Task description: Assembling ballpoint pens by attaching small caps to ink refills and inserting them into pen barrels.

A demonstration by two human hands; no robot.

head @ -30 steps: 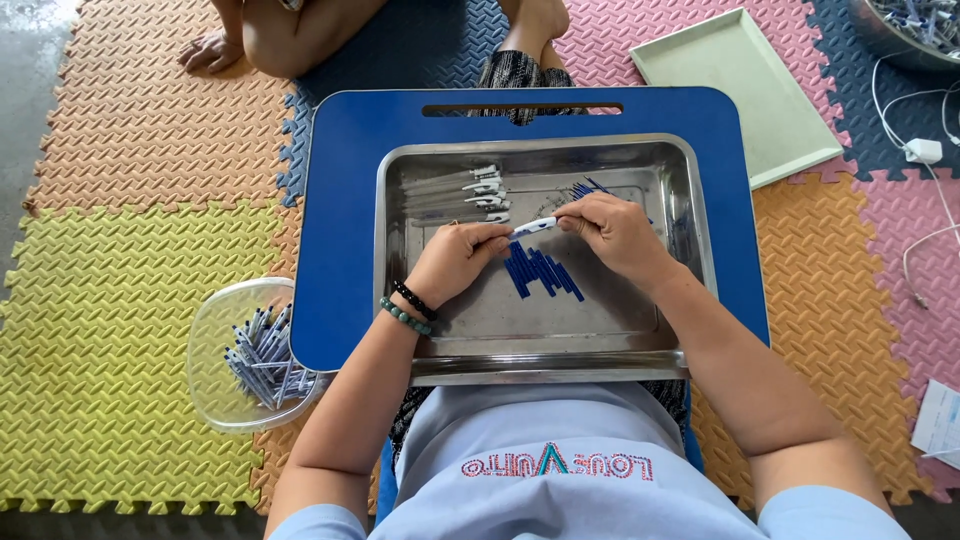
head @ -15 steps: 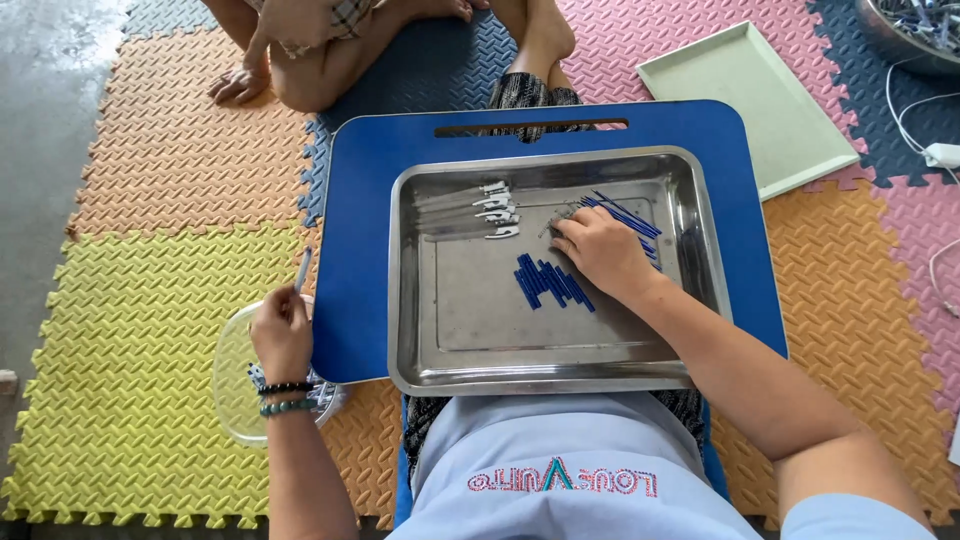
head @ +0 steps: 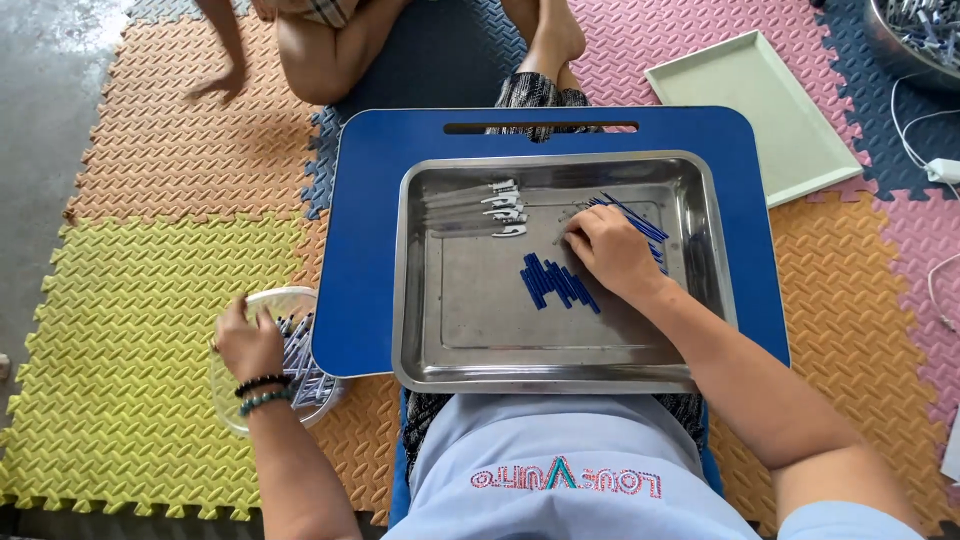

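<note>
Foam floor mats (head: pixel 150 300) in yellow, orange, pink and navy lie under a blue lap table (head: pixel 370 250) carrying a steel tray (head: pixel 480 330). Your right hand (head: pixel 612 252) rests palm-down in the tray, fingers curled together onto thin blue rods (head: pixel 628 215) at its upper right; whether anything is pinched, you cannot tell. A second bunch, short blue tubes (head: pixel 558 283), lies just left of that hand, long axes slanting from upper left to lower right. White clip pieces (head: pixel 505 208) sit in a loose row near the tray's far rim, apart from both. Your left hand (head: pixel 248 345) dips, fingers closed, into a clear plastic bowl (head: pixel 235 395) of similar parts on the mats. Judgement: these tubes look light, stiff and slick on steel; pinch one mid-length. Another person's legs (head: pixel 310 60) show beyond the table.
</note>
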